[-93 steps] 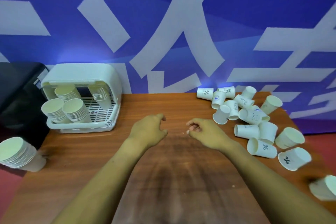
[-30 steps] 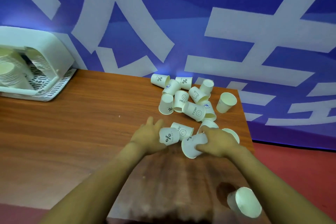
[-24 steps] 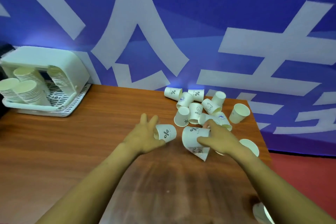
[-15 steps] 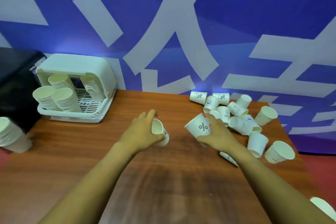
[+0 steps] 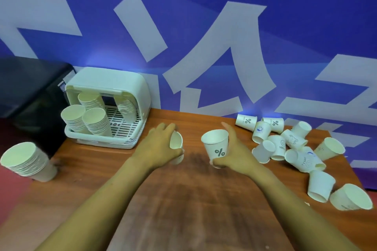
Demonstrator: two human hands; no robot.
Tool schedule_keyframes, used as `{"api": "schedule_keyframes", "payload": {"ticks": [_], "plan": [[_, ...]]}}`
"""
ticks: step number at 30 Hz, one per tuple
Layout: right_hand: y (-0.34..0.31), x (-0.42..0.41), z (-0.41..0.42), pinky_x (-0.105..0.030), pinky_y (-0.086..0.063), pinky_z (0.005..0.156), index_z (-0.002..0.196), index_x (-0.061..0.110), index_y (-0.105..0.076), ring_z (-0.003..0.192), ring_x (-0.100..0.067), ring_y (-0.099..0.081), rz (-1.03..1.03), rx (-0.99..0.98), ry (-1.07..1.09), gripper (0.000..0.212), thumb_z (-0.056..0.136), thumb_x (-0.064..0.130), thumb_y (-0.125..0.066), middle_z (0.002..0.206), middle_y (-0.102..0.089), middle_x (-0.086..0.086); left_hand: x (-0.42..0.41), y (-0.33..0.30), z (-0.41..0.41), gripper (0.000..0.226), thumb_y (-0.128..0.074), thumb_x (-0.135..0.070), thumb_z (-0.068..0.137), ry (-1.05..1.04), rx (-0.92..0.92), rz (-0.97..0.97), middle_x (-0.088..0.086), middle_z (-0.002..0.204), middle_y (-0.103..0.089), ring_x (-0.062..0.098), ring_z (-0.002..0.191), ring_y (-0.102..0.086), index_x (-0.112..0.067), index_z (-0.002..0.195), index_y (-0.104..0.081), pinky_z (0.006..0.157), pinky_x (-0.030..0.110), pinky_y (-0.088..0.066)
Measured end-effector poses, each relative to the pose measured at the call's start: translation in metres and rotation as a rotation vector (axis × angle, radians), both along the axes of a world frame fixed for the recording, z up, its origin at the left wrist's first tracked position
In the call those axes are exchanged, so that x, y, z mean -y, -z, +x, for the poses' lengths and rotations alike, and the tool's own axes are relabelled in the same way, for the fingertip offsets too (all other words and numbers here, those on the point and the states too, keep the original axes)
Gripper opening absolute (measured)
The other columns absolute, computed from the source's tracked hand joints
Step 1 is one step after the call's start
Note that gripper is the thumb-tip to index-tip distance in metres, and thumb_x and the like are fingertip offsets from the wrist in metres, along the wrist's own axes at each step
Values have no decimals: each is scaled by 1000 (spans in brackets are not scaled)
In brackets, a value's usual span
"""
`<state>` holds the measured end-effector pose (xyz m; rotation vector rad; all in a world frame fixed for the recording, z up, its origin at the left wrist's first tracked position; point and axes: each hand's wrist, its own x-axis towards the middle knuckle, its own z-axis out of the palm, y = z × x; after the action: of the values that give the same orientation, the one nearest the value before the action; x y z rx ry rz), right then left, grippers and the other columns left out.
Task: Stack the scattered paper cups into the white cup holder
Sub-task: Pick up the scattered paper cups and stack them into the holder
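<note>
My left hand (image 5: 157, 147) grips a plain white paper cup (image 5: 176, 144) above the middle of the wooden table (image 5: 200, 210), its mouth facing right. My right hand (image 5: 234, 155) holds another paper cup (image 5: 216, 145), upright, with a % mark on its side. The two cups are apart, a short gap between them. The white cup holder (image 5: 108, 96) stands at the back left of the table with several stacks of cups (image 5: 95, 121) leaning inside it. Several scattered cups (image 5: 285, 144) lie on their sides at the right.
A separate tall stack of cups (image 5: 26, 161) lies at the table's left edge. A black object (image 5: 28, 87) stands left of the holder. The blue wall with white shapes (image 5: 204, 36) runs right behind the table. Two cups (image 5: 350, 197) sit near the right edge.
Both hands picked a cup each from the pile at the right and lifted them toward the table's middle. The view swung back left, so the holder is in sight again.
</note>
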<state>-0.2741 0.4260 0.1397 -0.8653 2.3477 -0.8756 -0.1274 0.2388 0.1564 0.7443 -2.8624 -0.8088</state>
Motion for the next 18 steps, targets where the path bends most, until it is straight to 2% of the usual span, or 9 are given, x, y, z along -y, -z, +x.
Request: {"api": "schedule_keyframes", "payload": {"ticks": [2, 9, 14, 18], "plan": [[5, 20, -2, -26, -48, 84, 146, 36, -13, 112, -13, -53, -28, -5, -21, 115, 58, 32, -86, 131, -45, 9, 15, 1, 2, 55, -71, -44, 75, -26, 3, -25, -1, 120, -50, 24, 111, -49, -24, 122, -50, 93, 36, -44], [15, 77, 22, -31, -51, 82, 134, 32, -28, 96, -9, -59, 30, 25, -54, 97, 57, 45, -85, 109, -58, 10, 69, 5, 28, 57, -68, -45, 76, -66, 65, -41, -1, 126, -49, 24, 115, -48, -25, 126, -48, 92, 35, -44], [7, 127, 46, -22, -49, 70, 129, 26, -33, 91, -6, -61, -24, 42, 34, 87, 62, 47, -84, 103, -61, 10, 125, 3, 48, 60, -67, -47, 78, -25, 18, -74, -3, 130, -48, 23, 118, -48, -26, 131, -46, 91, 34, -44], [12, 181, 88, -28, -53, 73, 124, 23, -37, 89, -8, -62, -56, 44, 121, 79, 64, 47, -82, 101, -61, 8, 184, -4, 80, 58, -67, -47, 79, 18, -2, -79, -5, 130, -50, 21, 117, -49, -28, 129, -47, 91, 36, -45]]}}
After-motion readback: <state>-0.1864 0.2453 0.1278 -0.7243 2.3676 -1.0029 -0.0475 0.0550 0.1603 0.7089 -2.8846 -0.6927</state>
